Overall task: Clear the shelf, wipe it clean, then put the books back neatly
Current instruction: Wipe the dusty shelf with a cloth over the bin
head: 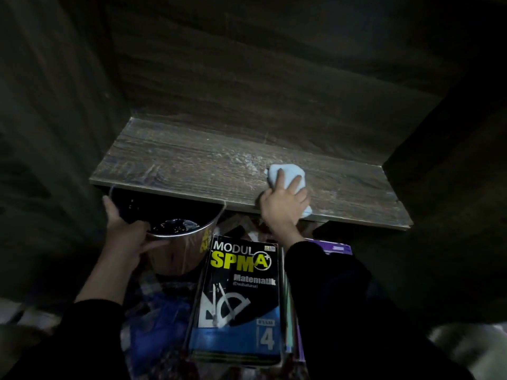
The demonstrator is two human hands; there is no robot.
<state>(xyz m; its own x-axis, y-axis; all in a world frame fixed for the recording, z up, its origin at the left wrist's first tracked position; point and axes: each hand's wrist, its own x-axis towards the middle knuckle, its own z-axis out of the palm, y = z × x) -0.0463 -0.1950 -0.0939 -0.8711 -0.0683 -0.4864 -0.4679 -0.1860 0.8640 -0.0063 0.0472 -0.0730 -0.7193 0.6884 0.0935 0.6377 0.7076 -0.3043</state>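
One dusty patch (244, 160) lies just upper-left of the cloth (286, 172); right hand (282, 205) nearer, fingers (295, 185) curled over it; left hand (124, 237) grips bucket (182, 244).

This looks like a room in a home, maybe a bedroom or study corner, though the light is too dim for me to be sure. I face a dark wood-grain shelf (178, 165) set between matching side panels (55, 105). Below it, school books (241, 292) topped by a maths workbook are stacked on patterned fabric (153, 303), with a metal bucket (178, 253) beside them and a pale blue rag (285, 171) on the shelf.
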